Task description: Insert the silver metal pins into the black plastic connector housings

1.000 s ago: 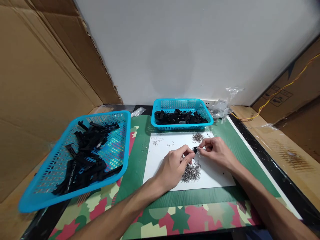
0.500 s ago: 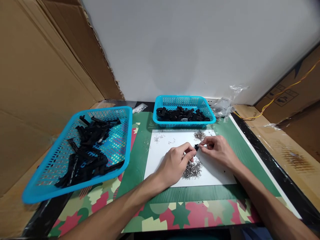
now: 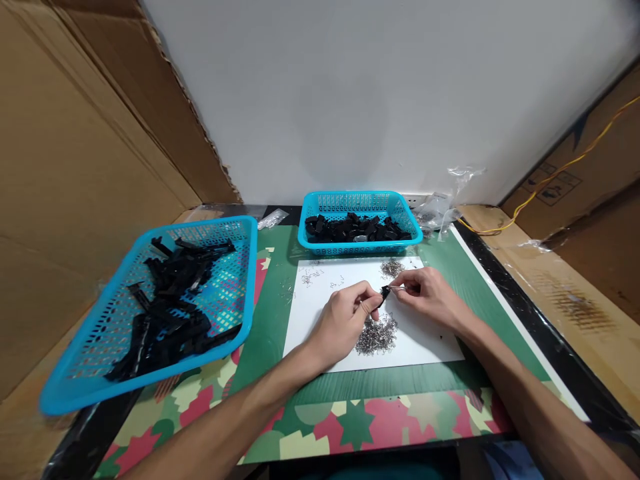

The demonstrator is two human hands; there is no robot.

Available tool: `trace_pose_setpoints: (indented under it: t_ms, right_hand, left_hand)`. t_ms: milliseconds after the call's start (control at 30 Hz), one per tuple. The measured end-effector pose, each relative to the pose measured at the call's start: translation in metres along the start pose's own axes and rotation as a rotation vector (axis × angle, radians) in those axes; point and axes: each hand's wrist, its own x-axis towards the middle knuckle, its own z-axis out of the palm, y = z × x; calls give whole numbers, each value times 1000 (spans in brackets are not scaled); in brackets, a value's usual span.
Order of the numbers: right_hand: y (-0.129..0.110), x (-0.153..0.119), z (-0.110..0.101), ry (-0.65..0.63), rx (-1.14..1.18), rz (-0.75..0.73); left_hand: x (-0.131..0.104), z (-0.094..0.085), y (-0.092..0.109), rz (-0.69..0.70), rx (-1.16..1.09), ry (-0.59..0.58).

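Between the fingertips of my left hand point(image 3: 345, 317) is a small black plastic part point(image 3: 385, 293), tilted above the white sheet point(image 3: 320, 313). My right hand point(image 3: 425, 293) pinches a thin silvery tool point(image 3: 397, 288) that looks like tweezers, its tip against or very close to the part's upper end. Just below my hands lies a heap of small bent metal pieces point(image 3: 376, 337), perhaps springs. A smaller heap of metal pieces point(image 3: 393, 268) is behind my right fingers. The lower side of the black part is covered by my left fingers.
A blue basket point(image 3: 250, 280) on the left holds long black plastic parts. Another blue basket point(image 3: 360, 249) at the back holds smaller black pieces. Clear plastic bags point(image 3: 436, 212) lie by the wall, near a yellow cable point(image 3: 530, 197). Cardboard point(image 3: 75, 167) stands on the left.
The whole view has shifted slightly, so everything appears a little further left. Both hands keep their grips, and the silvery tool shows more plainly at the black part.
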Motion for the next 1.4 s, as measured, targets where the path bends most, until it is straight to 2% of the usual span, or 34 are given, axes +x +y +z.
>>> trace_pose_setpoints:
  t_ms: [67, 333, 400, 467, 533, 600, 667, 833, 1167, 1400]
  right_hand:
    - [4, 1, -2, 31, -31, -16]
    - [14, 3, -5, 375, -117, -218]
    - [11, 1, -6, 457, -57, -216]
    - [7, -1, -4, 519, 74, -146]
    - [4, -2, -1, 503, 287, -30]
    - [1, -1, 4, 419, 490, 69]
    - [-1, 0, 8, 346, 583, 116]
    - [-5, 2, 14, 311, 534, 128]
    - [-9, 1, 13, 339, 366, 123]
    - [-9, 6, 15, 323, 373, 93]
  left_hand:
    - [0, 0, 1, 4, 4, 14]
    - [0, 0, 2, -12, -24, 4]
    - [0, 0, 1, -8, -25, -4]
    - [0, 0, 1, -3, -21, -8]
    - [1, 0, 1, -5, -14, -10]
    - [1, 0, 1, -13, -12, -9]
    - [2, 0, 1, -18, -10, -8]
    - [2, -1, 2, -2, -4, -14]
    - [6, -1, 7, 24, -15, 21]
    - [5, -3, 6, 3, -35, -12]
